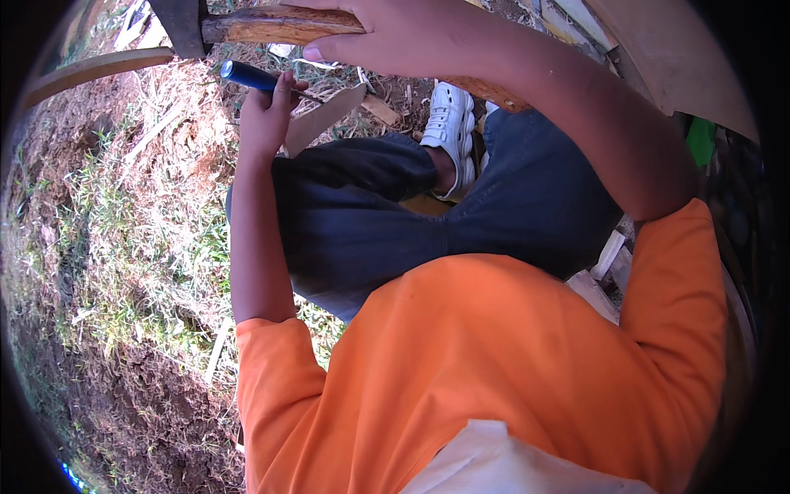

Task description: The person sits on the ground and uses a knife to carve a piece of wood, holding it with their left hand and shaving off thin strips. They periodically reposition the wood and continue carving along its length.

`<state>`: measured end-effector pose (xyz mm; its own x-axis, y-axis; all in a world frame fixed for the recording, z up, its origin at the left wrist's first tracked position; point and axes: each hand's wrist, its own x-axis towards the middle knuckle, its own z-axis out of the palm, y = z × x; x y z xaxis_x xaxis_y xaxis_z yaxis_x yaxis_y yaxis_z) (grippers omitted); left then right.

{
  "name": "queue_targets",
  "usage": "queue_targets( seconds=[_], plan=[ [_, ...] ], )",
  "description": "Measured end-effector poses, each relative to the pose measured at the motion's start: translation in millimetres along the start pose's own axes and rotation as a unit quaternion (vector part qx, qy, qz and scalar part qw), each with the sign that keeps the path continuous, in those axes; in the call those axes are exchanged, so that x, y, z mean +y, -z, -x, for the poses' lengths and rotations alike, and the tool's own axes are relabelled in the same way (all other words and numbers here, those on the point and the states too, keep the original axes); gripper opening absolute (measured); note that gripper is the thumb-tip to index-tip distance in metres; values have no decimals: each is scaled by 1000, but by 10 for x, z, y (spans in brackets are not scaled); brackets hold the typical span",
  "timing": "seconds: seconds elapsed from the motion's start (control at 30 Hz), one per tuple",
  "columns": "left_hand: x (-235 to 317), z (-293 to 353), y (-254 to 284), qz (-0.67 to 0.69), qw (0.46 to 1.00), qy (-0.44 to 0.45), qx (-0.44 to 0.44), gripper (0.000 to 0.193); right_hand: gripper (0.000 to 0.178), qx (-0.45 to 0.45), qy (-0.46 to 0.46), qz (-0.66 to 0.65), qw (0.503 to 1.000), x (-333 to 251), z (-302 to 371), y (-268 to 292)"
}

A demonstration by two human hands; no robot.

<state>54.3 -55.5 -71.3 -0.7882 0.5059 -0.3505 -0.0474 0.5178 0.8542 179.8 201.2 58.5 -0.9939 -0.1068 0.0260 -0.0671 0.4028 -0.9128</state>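
My right hand [370,31] is closed around the wooden handle of an axe [263,27] at the top. Its dark, flat metal head [183,25] lies to the left of the hand, partly cut off by the frame. Below it, my left hand [271,114] grips a blue-handled screwdriver [251,77]; the thin shaft points right, and its tip is hard to make out. Just right of my left hand is a flat piece of wood [325,119], above my left knee. My fingers partly hide both tool handles.
A long wooden strip [103,72] lies at the far left. Grass and bare soil [156,247] spread along the left. My white shoe [448,136] shows between my legs. A small wood offcut [380,109] lies near it; more wood pieces [605,276] are at my right side.
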Motion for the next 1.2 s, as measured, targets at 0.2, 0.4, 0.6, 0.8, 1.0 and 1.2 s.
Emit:
queue_targets(
  seconds=[0.2, 0.4, 0.6, 0.8, 1.0, 1.2],
  plan=[
    [-38, 97, 13, -35, 998, -40, -15, 38, 35, -65, -29, 25, 997, -22, 4, 30],
    [90, 196, 8, -164, 986, -21, 24, 36, 36, -106, -46, -19, 993, -302, -9, 114],
    [-273, -22, 46, -107, 991, -77, 7, 36, 35, -51, 25, 66, 996, 74, -27, -60],
    [-20, 91, -161, -10, 999, -26, 39, 40, 32, -31, 37, -43, 998, -287, 165, 183],
    [-82, 64, -120, -9, 996, -35, 87, 43, 30, -98, 22, -20, 995, -373, 168, 338],
    [-63, 68, -155, -92, 992, -37, 81, 43, 30, -107, 24, -9, 994, -237, 95, 297]
  ],
)
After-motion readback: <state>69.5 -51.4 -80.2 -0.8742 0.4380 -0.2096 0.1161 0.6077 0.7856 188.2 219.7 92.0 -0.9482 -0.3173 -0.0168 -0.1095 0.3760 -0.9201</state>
